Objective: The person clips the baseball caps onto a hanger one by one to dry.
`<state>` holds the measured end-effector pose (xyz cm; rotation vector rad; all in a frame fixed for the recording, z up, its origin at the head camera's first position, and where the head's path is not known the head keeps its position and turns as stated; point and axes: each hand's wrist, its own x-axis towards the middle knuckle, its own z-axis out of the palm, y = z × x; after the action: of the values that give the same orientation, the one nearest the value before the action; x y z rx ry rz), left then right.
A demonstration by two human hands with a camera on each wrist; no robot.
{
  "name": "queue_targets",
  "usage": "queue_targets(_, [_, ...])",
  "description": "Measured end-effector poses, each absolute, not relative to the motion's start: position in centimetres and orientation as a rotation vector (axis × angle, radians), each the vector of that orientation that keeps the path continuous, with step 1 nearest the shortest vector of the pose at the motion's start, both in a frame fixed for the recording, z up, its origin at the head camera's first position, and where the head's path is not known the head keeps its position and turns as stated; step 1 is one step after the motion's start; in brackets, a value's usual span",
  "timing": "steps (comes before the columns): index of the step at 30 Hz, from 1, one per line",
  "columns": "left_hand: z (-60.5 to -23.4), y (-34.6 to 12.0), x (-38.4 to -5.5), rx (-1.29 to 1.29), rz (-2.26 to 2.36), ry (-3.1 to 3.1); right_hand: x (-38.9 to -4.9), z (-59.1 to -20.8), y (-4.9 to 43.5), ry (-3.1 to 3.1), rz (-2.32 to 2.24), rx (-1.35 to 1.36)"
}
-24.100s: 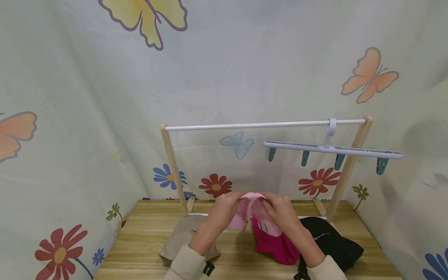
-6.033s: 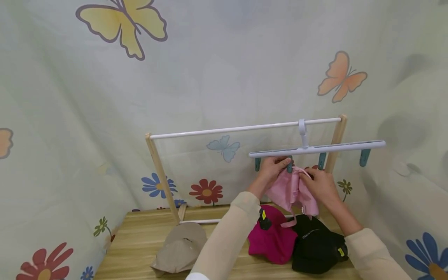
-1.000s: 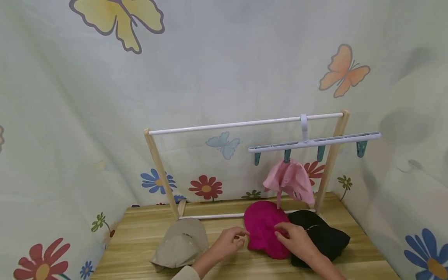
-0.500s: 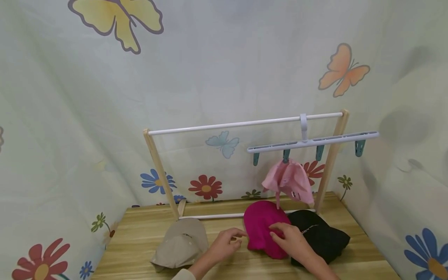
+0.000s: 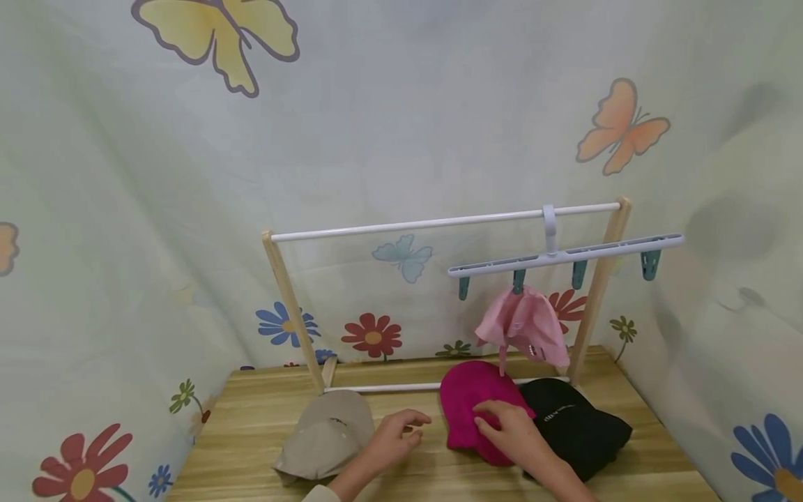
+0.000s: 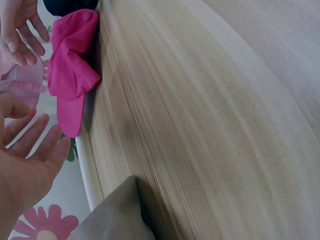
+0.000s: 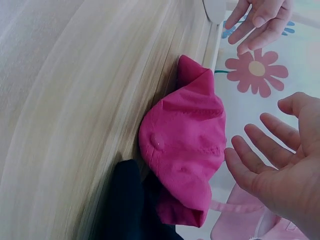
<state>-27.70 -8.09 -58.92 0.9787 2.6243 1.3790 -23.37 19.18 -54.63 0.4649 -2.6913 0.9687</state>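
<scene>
My left hand hovers between the beige cap and the magenta cap, fingers loosely bent, holding nothing. Over the magenta cap is my right hand; in the right wrist view its relaxed fingers are spread above the cap. A light pink cap hangs by its back from a green clip, second from the left on the lavender hanger. A black cap lies to the right, against the magenta one.
The hanger hooks over the white rail of a wooden-legged rack, which stands at the back of the wooden table. Other green clips hang with nothing in them. A curtain printed with butterflies and flowers surrounds the table.
The light pink cap went from both hands onto the hanger's clip, and the hands let go and came down. Over the last second both hands drifted slightly left; the caps stayed put.
</scene>
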Motion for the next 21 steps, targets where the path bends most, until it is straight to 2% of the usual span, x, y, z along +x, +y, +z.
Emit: queue_targets(21, [-58.50,-8.85,-27.03,0.893,1.349,2.614,-23.30,-54.66,18.33,-2.736,0.998,0.452])
